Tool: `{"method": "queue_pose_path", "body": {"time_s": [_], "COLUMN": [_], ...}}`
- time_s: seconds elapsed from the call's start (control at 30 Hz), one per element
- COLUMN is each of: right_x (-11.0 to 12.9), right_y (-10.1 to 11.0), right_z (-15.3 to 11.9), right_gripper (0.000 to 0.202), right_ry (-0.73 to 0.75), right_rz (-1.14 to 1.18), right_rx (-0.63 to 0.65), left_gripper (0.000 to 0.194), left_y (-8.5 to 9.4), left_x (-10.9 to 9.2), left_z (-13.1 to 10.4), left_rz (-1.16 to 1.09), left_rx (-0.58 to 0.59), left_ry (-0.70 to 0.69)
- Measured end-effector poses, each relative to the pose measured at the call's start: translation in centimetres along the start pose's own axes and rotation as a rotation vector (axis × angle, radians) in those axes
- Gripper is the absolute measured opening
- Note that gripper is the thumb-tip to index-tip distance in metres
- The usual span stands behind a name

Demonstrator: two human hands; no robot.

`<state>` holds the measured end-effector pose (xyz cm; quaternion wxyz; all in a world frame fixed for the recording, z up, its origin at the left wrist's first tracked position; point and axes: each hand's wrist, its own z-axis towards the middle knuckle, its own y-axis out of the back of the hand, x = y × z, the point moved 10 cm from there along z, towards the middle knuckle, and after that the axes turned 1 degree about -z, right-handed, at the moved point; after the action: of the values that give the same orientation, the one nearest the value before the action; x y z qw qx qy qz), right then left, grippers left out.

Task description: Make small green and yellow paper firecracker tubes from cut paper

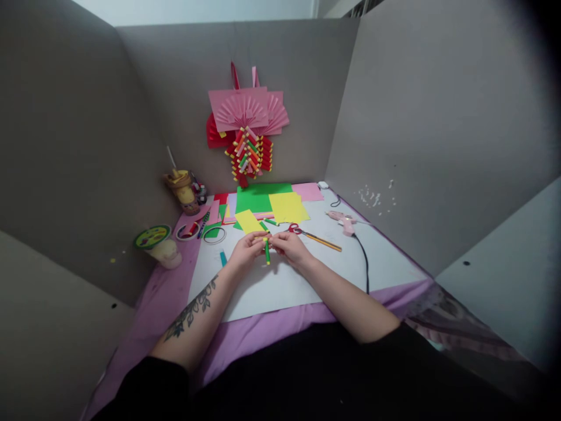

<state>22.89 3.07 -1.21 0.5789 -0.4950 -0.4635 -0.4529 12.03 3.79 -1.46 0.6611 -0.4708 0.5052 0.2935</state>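
Note:
Between my hands, over the white sheet, a small green paper roll with a yellow lower end points down toward me. My left hand is closed, its fingertips pinching the roll near the top, where a bit of yellow shows. From the other side my right hand meets it, thumb and fingers pressed together at the roll's upper end; what they pinch is too small to make out. Just beyond the fingers lie another green roll with yellow ends and a yellow paper piece. Red-handled scissors rest right of them.
A pencil lies right of the scissors, and a pink glue gun with its black cord farther right. Green paper and yellow sheets are at the back. Left stand a lidded cup and tape rolls. Paper firecrackers hang on the grey wall.

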Motion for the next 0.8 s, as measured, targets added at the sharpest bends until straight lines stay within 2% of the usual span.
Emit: {"method": "queue_pose_path", "body": {"time_s": [0.2, 0.3, 0.43, 0.53, 0.67, 0.8], "right_x": [0.0, -0.9, -2.2, -2.5, -2.5, -2.5], "right_y": [-0.3, -0.6, -1.8, -2.8, -2.4, -1.9], "right_z": [-0.1, -0.2, -0.7, -0.9, -0.7, -0.4], "right_gripper": [0.027, 0.026, 0.027, 0.025, 0.019, 0.014], "right_ry": [0.021, -0.043, -0.151, -0.165, -0.128, -0.122], "right_rz": [0.046, 0.015, -0.001, -0.024, -0.069, -0.076], "right_rx": [0.016, 0.039, 0.164, 0.258, 0.231, 0.201], "left_gripper": [0.049, 0.051, 0.051, 0.046, 0.044, 0.054], "left_y": [0.8, 1.6, 2.6, 3.1, 3.1, 2.2], "left_x": [-0.4, -0.7, -0.8, -0.9, -1.1, -0.9], "left_z": [0.1, 0.3, 0.5, 0.5, 0.4, 0.4], "left_rz": [-0.099, -0.104, -0.087, -0.086, -0.082, -0.047], "left_rx": [-0.07, -0.117, -0.164, -0.21, -0.242, -0.171], "left_ry": [0.009, -0.021, -0.068, -0.096, -0.111, -0.087]}}
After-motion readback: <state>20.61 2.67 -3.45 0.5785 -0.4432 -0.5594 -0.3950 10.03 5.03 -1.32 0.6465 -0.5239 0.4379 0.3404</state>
